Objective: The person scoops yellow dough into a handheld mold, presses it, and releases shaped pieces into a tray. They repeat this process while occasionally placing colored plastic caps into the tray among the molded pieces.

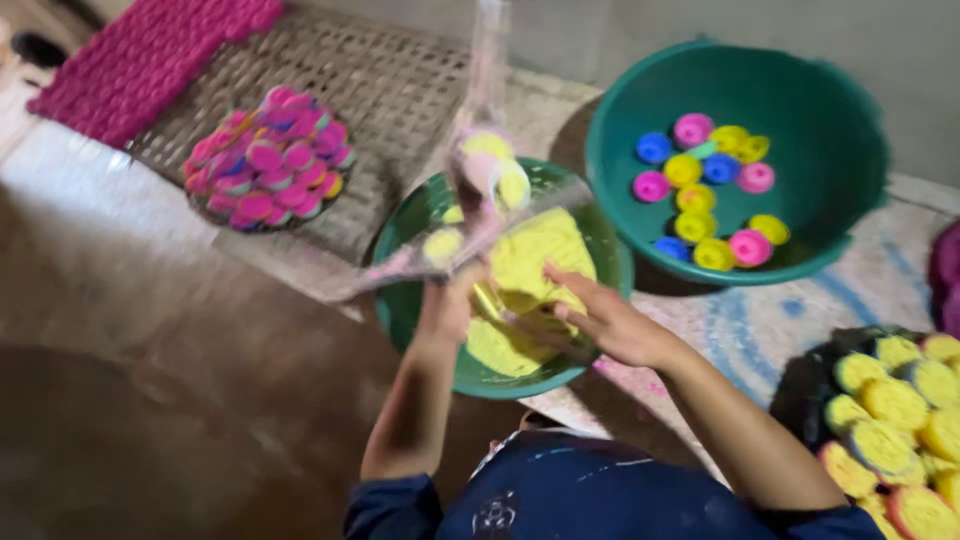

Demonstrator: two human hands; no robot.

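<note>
Clear plastic film forms the bag (470, 200) that the left hand (445, 310) grips closed at its lower end, above the green bowl (400, 300) of yellow powder (530, 270). It looks light, limp and slippery, best pinched at the gathered end. Its long axis runs up and away, yellow pieces inside. The right hand (610, 320) lies open, fingers spread over the powder.

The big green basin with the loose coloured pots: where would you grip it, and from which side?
Grip the green basin by its near rim, coming from the right hand side. The rim is bare, and the coloured pots lie at the bottom.
</note>
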